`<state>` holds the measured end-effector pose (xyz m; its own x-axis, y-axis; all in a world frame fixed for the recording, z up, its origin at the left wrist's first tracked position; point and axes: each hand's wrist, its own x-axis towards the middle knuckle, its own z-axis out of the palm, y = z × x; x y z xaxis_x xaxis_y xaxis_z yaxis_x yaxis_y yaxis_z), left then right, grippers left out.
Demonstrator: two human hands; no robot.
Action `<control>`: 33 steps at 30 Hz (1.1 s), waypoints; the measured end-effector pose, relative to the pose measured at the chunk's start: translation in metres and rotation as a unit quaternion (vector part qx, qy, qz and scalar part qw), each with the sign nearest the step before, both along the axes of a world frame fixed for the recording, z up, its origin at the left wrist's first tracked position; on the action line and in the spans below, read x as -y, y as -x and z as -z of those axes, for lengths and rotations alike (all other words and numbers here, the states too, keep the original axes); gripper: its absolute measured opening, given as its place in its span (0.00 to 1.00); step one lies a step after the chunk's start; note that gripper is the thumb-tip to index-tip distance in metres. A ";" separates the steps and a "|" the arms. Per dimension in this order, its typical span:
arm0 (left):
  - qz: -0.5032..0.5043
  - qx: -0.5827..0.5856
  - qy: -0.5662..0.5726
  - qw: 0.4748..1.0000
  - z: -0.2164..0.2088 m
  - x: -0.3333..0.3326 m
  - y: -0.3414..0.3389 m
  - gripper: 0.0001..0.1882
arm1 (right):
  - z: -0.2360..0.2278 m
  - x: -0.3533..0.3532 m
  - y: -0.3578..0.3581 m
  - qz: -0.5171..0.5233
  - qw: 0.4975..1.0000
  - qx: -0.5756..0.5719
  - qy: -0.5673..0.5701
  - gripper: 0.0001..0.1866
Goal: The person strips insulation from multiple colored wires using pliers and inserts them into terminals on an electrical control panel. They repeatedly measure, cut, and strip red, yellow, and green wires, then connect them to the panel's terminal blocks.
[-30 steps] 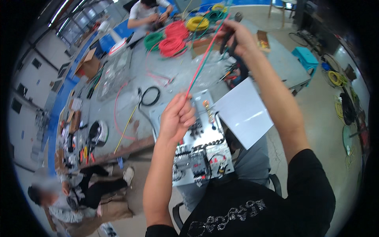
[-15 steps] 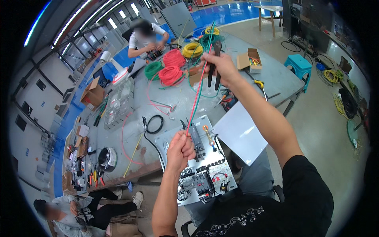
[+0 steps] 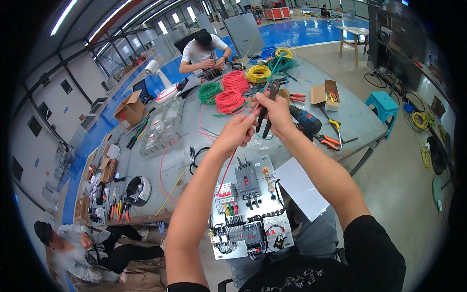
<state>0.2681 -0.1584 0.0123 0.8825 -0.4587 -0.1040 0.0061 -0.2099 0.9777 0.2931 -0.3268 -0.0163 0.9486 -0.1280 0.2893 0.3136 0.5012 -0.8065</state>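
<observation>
"What does each hand have?"

"The left hand (image 3: 237, 130) is closed around a red wire (image 3: 226, 171). The right hand (image 3: 275, 111), just beside it, is wrapped about a dark-handled tool (image 3: 262, 120), whose two grips poke out below the fingers."

"What can't you make out?"

"The tool's head is partly behind the right fingers, so I can't tell whether it bites on anything. The fingertips of both hands crowd together, and whether they touch is unclear. A green wire (image 3: 275, 71) rises above the right hand beside some red, but its lower run gets lost among the fingers."

"Where does the red wire go under the grip?"

"Down from the left hand toward a small white breaker (image 3: 225, 193) on the panel (image 3: 265, 203); the left forearm borders that spot, and the wire's end is hard to see."

"Anything different from half a second ago?"

"The left hand is up beside the right; before, it was well below, over the panel. The grey breaker (image 3: 247, 180) it partly covered now shows whole beneath the grip. The drill (image 3: 309, 122), right of the grip, is also in clearer view."
</observation>
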 end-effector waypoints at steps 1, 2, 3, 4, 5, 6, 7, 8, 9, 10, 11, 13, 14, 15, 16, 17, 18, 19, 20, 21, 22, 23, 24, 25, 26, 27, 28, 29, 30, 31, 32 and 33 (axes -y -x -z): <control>-0.003 0.006 0.008 1.000 -0.002 0.003 -0.002 0.16 | 0.001 -0.001 -0.003 -0.006 1.000 0.000 -0.012 0.10; -0.004 0.009 0.015 1.000 -0.003 0.006 -0.004 0.15 | 0.003 0.000 -0.004 -0.009 1.000 -0.002 -0.023 0.10; -0.005 0.013 0.023 1.000 -0.002 0.007 -0.006 0.15 | 0.004 0.001 -0.005 -0.012 1.000 -0.012 -0.021 0.11; -0.013 0.031 0.020 0.999 0.002 0.008 -0.007 0.15 | 0.005 0.003 -0.005 -0.008 1.000 -0.012 -0.008 0.10; -0.022 0.049 0.015 0.998 0.006 0.004 -0.008 0.15 | 0.006 0.002 -0.004 -0.007 1.000 -0.011 0.003 0.10; -0.032 0.067 0.009 0.997 0.010 0.002 -0.010 0.15 | 0.006 0.002 -0.004 -0.005 1.000 -0.009 0.013 0.10; -0.039 0.102 0.012 0.994 0.016 -0.002 -0.017 0.15 | 0.005 0.004 -0.003 -0.022 0.999 -0.023 0.036 0.12; -0.046 0.136 0.015 0.990 0.020 -0.004 -0.022 0.16 | 0.006 0.004 -0.004 -0.046 0.997 -0.024 0.057 0.13; -0.053 0.170 0.018 0.984 0.023 -0.008 -0.026 0.16 | 0.007 0.005 -0.005 -0.069 0.994 -0.025 0.078 0.14; -0.062 0.163 -0.006 0.985 0.026 -0.015 -0.030 0.17 | 0.009 0.004 -0.006 -0.093 0.990 -0.025 0.099 0.15; -0.068 0.155 -0.028 0.985 0.019 -0.020 -0.029 0.17 | 0.011 0.007 -0.006 -0.098 0.987 -0.026 0.121 0.23; -0.073 0.175 -0.040 0.981 0.020 -0.034 -0.041 0.18 | 0.021 0.015 -0.012 -0.057 0.962 -0.020 0.266 0.27; -0.083 0.176 -0.062 0.979 0.015 -0.038 -0.042 0.18 | 0.032 0.021 -0.018 -0.035 0.941 -0.021 0.335 0.29; -0.087 0.173 -0.081 0.978 0.008 -0.038 -0.039 0.18 | 0.045 0.027 -0.026 0.041 0.892 0.061 0.446 0.31; -0.090 0.170 -0.099 0.976 0.000 -0.039 -0.037 0.18 | 0.054 0.037 -0.036 0.073 0.868 0.088 0.483 0.30; -0.090 0.140 -0.085 0.982 -0.005 -0.044 -0.033 0.18 | 0.055 0.036 -0.038 0.098 0.843 0.114 0.516 0.29; -0.093 0.113 -0.072 0.987 -0.013 -0.051 -0.029 0.17 | 0.049 0.030 -0.037 0.123 0.816 0.143 0.547 0.27; -0.088 0.082 -0.060 0.991 -0.017 -0.056 -0.022 0.17 | 0.043 0.027 -0.035 0.081 0.826 0.095 0.549 0.25; -0.091 0.060 -0.069 0.992 -0.024 -0.063 -0.017 0.17 | 0.031 0.022 -0.033 0.061 0.827 0.092 0.551 0.24; -0.084 0.050 -0.065 0.993 -0.031 -0.062 -0.012 0.17 | 0.019 0.022 -0.033 0.044 0.827 0.088 0.553 0.23; -0.078 0.039 -0.062 0.994 -0.035 -0.061 -0.008 0.18 | 0.012 0.024 -0.035 0.027 0.827 0.084 0.555 0.21; -0.077 0.031 -0.050 0.995 -0.037 -0.060 -0.008 0.18 | 0.000 0.027 -0.036 -0.008 0.828 0.057 0.558 0.19; -0.076 0.022 -0.039 0.996 -0.039 -0.060 -0.007 0.19 | -0.008 0.028 -0.032 -0.007 0.836 0.060 0.545 0.20; -0.076 0.013 -0.028 0.997 -0.041 -0.060 -0.006 0.20 | -0.017 0.028 -0.029 -0.006 0.844 0.063 0.533 0.21; -0.078 0.004 -0.024 0.997 -0.043 -0.060 -0.005 0.21 | -0.025 0.027 -0.024 -0.005 0.852 0.067 0.519 0.22; -0.081 -0.005 -0.021 0.996 -0.045 -0.060 -0.002 0.22 | -0.025 0.029 -0.028 0.002 0.847 0.065 0.527 0.20; -0.084 -0.015 -0.018 0.996 -0.045 -0.060 0.001 0.23 | -0.025 0.033 -0.030 -0.009 0.847 0.070 0.526 0.20; -0.079 -0.019 -0.018 0.997 -0.046 -0.062 0.002 0.23 | -0.024 0.035 -0.030 -0.019 0.850 0.076 0.521 0.19; -0.074 -0.023 -0.017 0.997 -0.046 -0.062 0.003 0.24 | -0.023 0.037 -0.030 -0.030 0.852 0.083 0.517 0.19; -0.070 -0.028 -0.016 0.997 -0.044 -0.063 0.004 0.25 | -0.023 0.039 -0.031 -0.056 0.861 0.071 0.500 0.19; -0.064 -0.043 -0.003 0.997 -0.045 -0.067 0.006 0.25 | -0.029 0.038 -0.033 -0.083 0.872 0.066 0.478 0.19; -0.058 -0.057 0.007 0.997 -0.045 -0.071 0.006 0.25 | -0.039 0.033 -0.031 -0.110 0.882 0.064 0.454 0.19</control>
<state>0.2617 -0.0875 0.0575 0.9128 -0.3558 -0.2005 0.1405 -0.1874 0.9722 0.3241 -0.3601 0.0228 0.8738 0.3941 0.2847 0.4073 -0.2734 -0.8714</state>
